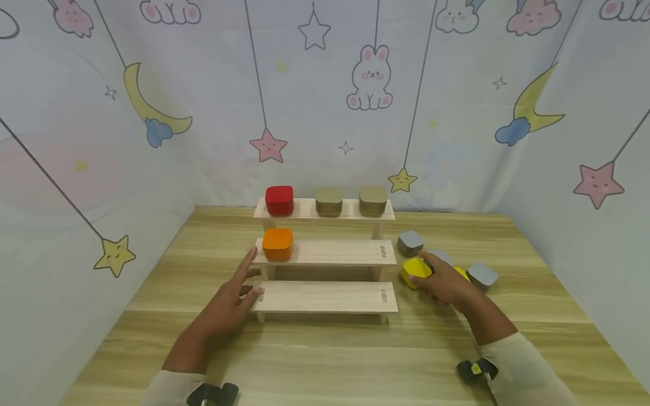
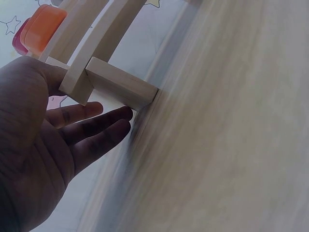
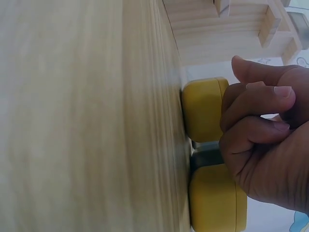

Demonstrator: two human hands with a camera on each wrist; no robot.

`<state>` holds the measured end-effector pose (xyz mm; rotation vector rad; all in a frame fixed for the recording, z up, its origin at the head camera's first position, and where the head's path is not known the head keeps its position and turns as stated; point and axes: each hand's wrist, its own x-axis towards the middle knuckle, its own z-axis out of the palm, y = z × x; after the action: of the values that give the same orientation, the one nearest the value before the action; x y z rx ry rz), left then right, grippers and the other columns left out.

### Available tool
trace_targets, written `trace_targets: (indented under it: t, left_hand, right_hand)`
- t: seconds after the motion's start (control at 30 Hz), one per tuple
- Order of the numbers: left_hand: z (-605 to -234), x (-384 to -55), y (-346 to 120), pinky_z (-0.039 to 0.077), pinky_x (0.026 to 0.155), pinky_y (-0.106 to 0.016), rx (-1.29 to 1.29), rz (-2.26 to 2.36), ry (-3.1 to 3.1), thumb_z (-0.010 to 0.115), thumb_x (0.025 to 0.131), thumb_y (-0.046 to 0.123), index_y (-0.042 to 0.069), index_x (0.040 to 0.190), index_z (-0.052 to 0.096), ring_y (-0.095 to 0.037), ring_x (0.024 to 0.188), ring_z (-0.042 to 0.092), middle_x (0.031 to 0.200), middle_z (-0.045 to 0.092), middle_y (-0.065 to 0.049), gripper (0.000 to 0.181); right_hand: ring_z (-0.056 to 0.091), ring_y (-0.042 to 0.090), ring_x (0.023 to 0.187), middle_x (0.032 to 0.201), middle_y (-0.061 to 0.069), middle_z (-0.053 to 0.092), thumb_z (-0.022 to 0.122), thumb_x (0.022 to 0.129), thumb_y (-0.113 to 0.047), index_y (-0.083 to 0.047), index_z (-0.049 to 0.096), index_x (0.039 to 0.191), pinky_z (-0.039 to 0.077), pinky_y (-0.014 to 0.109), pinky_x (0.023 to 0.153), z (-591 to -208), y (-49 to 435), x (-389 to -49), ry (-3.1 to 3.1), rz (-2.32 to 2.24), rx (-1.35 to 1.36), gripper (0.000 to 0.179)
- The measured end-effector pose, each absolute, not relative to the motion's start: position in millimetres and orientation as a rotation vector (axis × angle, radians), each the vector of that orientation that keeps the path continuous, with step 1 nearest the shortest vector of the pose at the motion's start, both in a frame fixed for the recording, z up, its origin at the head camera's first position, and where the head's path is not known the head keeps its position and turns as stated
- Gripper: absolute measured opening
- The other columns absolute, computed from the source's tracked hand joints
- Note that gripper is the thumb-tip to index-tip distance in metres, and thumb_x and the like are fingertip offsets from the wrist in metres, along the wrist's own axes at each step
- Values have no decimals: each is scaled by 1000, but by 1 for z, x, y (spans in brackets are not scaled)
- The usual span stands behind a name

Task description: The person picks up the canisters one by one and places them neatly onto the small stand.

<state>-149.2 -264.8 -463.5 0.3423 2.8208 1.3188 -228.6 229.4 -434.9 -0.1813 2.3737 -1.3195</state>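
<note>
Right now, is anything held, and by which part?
Right hand is at the yellow block; grip cannot be told. Left hand touches the bottom shelf at its left end.

Pale white sheeting, creased in places, forms the back wall [image 1: 315, 84], left wall [image 1: 45, 237] and right wall [image 1: 584, 270], printed with a rabbit [image 1: 371, 79] at upper centre, a yellow moon [image 1: 138, 100] at upper left, another moon [image 1: 526, 104] at upper right, and hanging stars. A tabletop [image 1: 315, 361] with light brown, streaked wood grain fills the lower frame, its far edge meeting the back wall. Lighting is soft and diffuse.
</note>
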Motion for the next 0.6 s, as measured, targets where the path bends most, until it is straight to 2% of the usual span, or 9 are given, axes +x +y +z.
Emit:
trace_targets:
  t: [0.3,0.47,0.6]
  left_hand:
    - [-466,-150,-265,57,111,-65,362,1325,2833,57,114,17,47,174,-5,-50,135,68,167,45,-29,92]
    - [-466,-150,-265,57,111,-66,370,1322,2838,57,114,17,47,175,-5,-51,134,68,167,45,-29,92]
    - [-466,-149,-265,57,111,-66,372,1323,2838,57,114,17,46,175,-5,-51,134,68,168,45,-29,92]
  right_hand:
    - [39,13,57,81,3,52,68,110,-28,-7,8,176,38,26,49,-435,229,-228,2393,-1325,-194,91]
    - [48,15,63,88,9,57,68,110,-28,-7,12,175,47,28,52,-438,227,-227,2422,-1284,-170,88]
    - [53,16,60,85,10,60,67,110,-27,-8,15,175,54,30,53,-440,225,-226,2431,-1276,-151,85]
